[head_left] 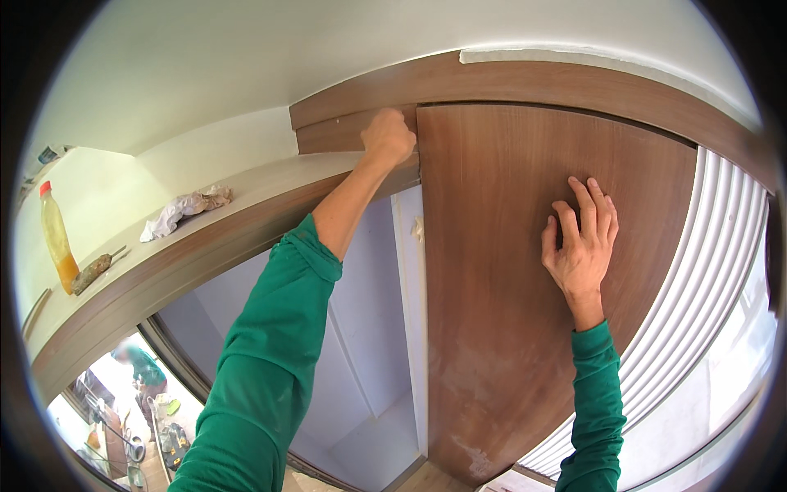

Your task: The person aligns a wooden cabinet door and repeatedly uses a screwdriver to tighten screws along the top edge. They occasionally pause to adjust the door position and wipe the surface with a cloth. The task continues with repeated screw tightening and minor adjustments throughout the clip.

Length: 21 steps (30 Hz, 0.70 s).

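Observation:
My left hand is closed in a fist at the upper left corner of a tall brown wood-grain panel, against the wooden trim under the ceiling. Its fingers face away, so anything inside the fist is hidden. On the panel's upper right part, my right hand lies with its fingers apart and slightly bent, holding nothing. A narrow gap runs along the panel's top edge, below a long brown top board. Beside the panel's left edge is a pale cabinet interior.
A wooden ledge at the left carries a bottle of yellow-orange liquid with a red cap, crumpled paper and a dirty tool. White ribbed panelling stands at the right. Far below left, another person stands near scattered tools.

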{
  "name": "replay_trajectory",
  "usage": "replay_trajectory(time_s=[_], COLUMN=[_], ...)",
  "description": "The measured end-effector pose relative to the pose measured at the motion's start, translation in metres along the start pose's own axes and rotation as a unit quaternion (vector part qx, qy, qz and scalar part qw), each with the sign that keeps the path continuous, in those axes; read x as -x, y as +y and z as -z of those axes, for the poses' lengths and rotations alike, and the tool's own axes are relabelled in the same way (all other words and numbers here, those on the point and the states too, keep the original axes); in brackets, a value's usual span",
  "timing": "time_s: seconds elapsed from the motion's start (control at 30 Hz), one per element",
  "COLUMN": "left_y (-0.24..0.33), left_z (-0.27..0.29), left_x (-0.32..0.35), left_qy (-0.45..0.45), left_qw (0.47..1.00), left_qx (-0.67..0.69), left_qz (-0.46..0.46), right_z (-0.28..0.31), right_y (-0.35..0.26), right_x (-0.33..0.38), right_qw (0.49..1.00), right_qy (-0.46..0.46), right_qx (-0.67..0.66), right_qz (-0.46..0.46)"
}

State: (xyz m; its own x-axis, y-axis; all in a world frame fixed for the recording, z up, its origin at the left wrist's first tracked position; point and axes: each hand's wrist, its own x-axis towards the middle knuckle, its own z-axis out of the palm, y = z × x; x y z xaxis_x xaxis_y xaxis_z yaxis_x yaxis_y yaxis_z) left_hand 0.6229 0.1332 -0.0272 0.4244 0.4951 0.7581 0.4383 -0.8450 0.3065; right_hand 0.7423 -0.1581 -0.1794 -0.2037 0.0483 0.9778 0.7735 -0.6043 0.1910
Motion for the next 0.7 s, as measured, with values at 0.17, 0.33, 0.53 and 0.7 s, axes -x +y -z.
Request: replay_trajectory(time_s=[0.17, 0.33, 0.53, 0.7], left_y=[-0.061, -0.037, -0.038, -0.024], left_z=[-0.024, -0.018, -0.009, -0.002], left_x=[-0.043, -0.052, -0.048, -0.041], left_qy=[0.108, 0.082, 0.088, 0.091], left_qw=[0.956, 0.905, 0.903, 0.907], left_qx=[0.257, 0.376, 0.387, 0.371], left_qz=[0.09, 0.18, 0.164, 0.175], right_z=[-0.002, 0.0, -0.001, -0.002], right_y=[-0.009, -0.002, -0.003, -0.001], right_x=[0.0, 0.001, 0.001, 0.001], right_qw=[1.0, 1.0, 1.0, 1.0], right_qy=[0.001, 0.003, -0.002, -0.001], right_qx=[-0.025, -0.012, -0.022, -0.021], right_qz=[0.0, -0.001, -0.005, -0.004])
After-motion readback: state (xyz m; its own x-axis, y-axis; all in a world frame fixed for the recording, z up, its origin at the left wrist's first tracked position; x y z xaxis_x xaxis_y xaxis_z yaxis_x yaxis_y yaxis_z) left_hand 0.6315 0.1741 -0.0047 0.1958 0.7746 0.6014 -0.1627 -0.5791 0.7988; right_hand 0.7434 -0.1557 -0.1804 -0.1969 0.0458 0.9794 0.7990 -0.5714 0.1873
